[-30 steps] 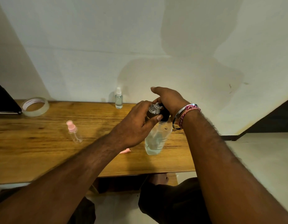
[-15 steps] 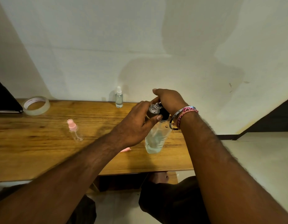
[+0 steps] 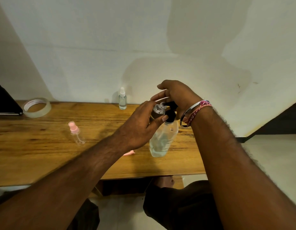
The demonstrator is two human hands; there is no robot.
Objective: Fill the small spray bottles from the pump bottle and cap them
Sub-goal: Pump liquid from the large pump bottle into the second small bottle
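A clear pump bottle (image 3: 162, 140) with a black pump head (image 3: 170, 115) stands near the table's right front. My left hand (image 3: 137, 128) grips a small clear uncapped spray bottle (image 3: 159, 110) at the pump's spout; bubbles show inside it. My right hand (image 3: 177, 97) rests over the black pump head, fingers extended toward the small bottle. A pink piece (image 3: 129, 153), perhaps a spray cap, lies on the table, mostly hidden under my left wrist. A pink-capped small bottle (image 3: 76, 133) stands to the left. A white-capped small bottle (image 3: 122, 99) stands by the wall.
A roll of clear tape (image 3: 36, 107) lies at the back left of the wooden table (image 3: 44, 155), beside a dark flat object (image 3: 4, 103) at the left edge. The wall rises directly behind the table. My knees and a foot show below the front edge.
My right hand has lifted slightly over the pump head, and its fingers have spread. The left hand keeps the small bottle at the spout. The view shifted a little.
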